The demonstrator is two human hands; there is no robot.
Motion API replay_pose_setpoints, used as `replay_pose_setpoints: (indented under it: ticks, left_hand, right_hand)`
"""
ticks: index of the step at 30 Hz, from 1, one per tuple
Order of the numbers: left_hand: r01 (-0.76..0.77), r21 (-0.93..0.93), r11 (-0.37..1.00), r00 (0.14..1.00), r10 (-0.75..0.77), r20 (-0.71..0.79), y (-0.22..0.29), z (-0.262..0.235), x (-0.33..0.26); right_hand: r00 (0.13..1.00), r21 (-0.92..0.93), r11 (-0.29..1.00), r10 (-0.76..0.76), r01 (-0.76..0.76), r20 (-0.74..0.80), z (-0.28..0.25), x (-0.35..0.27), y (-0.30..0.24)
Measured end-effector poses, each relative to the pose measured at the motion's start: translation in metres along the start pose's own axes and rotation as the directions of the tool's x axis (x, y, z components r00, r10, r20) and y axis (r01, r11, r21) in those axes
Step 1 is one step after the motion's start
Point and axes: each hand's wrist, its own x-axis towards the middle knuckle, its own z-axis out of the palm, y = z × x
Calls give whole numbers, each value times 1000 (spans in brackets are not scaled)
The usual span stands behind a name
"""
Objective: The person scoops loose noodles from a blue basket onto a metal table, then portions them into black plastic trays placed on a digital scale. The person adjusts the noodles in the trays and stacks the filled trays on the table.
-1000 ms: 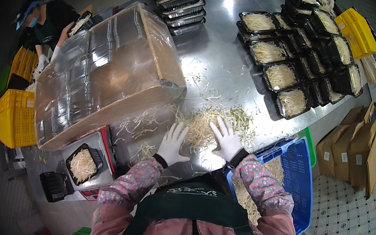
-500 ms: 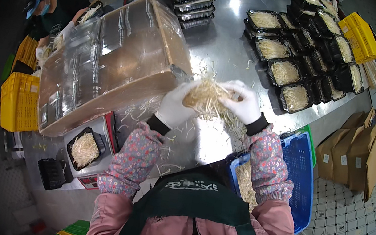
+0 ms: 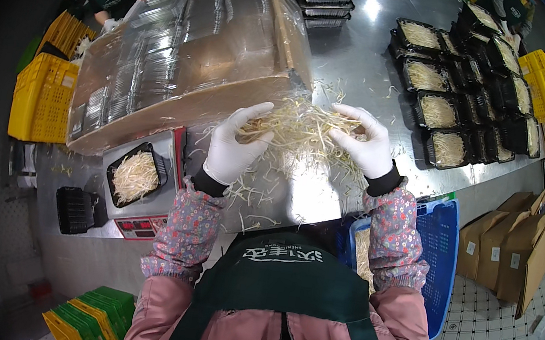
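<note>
Both hands, left hand [image 3: 233, 145] and right hand [image 3: 367, 143], cup a bunch of sprouts [image 3: 299, 131] above the table [image 3: 363, 58]. Next, I think, it goes into the tray [image 3: 137, 175] near the left edge.

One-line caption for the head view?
Gloved left hand and right hand lift a clump of bean sprouts above a steel table.

Bright overhead light glares off the steel table [image 3: 370, 59]; fisheye edges darken and bend.
</note>
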Motion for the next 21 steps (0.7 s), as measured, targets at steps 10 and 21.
replay_pose_setpoints:
  ticks: [10, 21]
  left_hand:
    - [168, -150, 974, 972, -189, -137, -52, -40, -49]
    - [217, 354, 910, 975, -218, -38, -160, -60, -129]
  right_hand:
    - [987, 16, 995, 95, -98, 131, 39, -22, 30]
    - [931, -661, 749, 270, -42, 247, 18, -43, 136]
